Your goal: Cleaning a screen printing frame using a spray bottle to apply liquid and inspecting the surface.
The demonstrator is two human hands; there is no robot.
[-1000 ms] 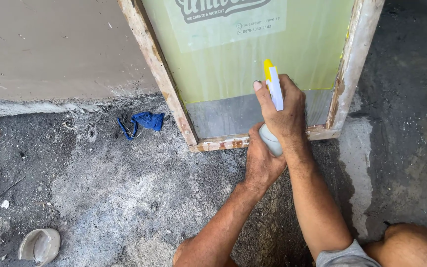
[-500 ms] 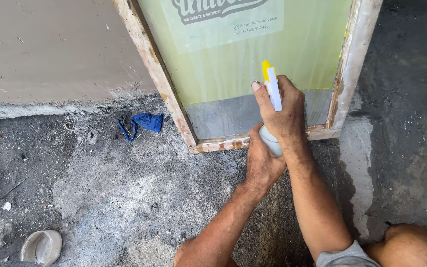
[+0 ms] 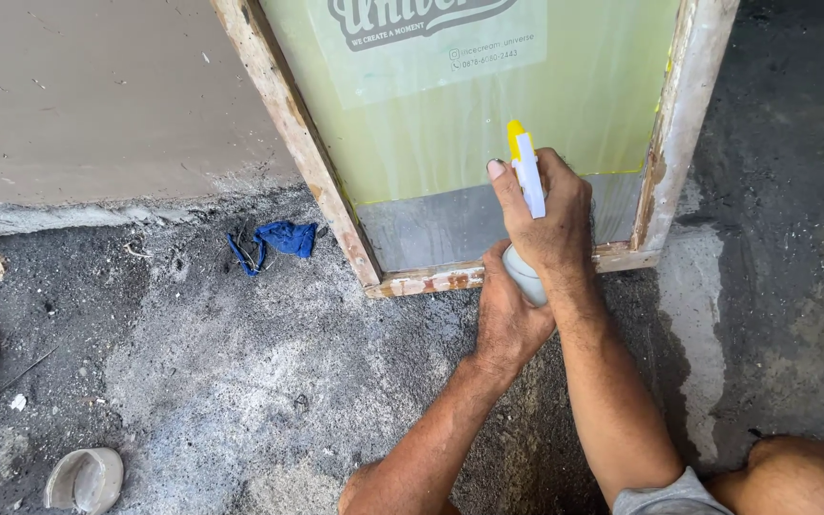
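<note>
Your right hand (image 3: pixel 550 215) was wrapped tight around the head of a spray bottle (image 3: pixel 527 229), forefinger up beside its white and yellow nozzle. Your left hand (image 3: pixel 507 315) cupped the bottle's pale, rounded plastic body from below, fingers closed on it. What was in the bottle could not be told. The bottle sat in front of the near right part of a screen (image 3: pixel 488 124), just above the frame's near rail.

The screen was a smooth, yellow-green sheet, stretched in a rough wooden frame (image 3: pixel 302 143) with flaking pale paint. A grey, dull band (image 3: pixel 431 229) ran along the sheet's near edge. At the far edge a lighter rectangular patch (image 3: pixel 412 67) carried a dark printed sign with small lines of print under it.

The ground (image 3: pixel 240 381) was coarse, gritty grey concrete, paler in the middle. Left of the frame lay a crumpled blue rag (image 3: pixel 283 238). At the near left sat a shallow, round, worn bowl (image 3: pixel 85 480); its contents could not be made out. Far left was a smooth tan slab (image 3: pixel 88 95).
</note>
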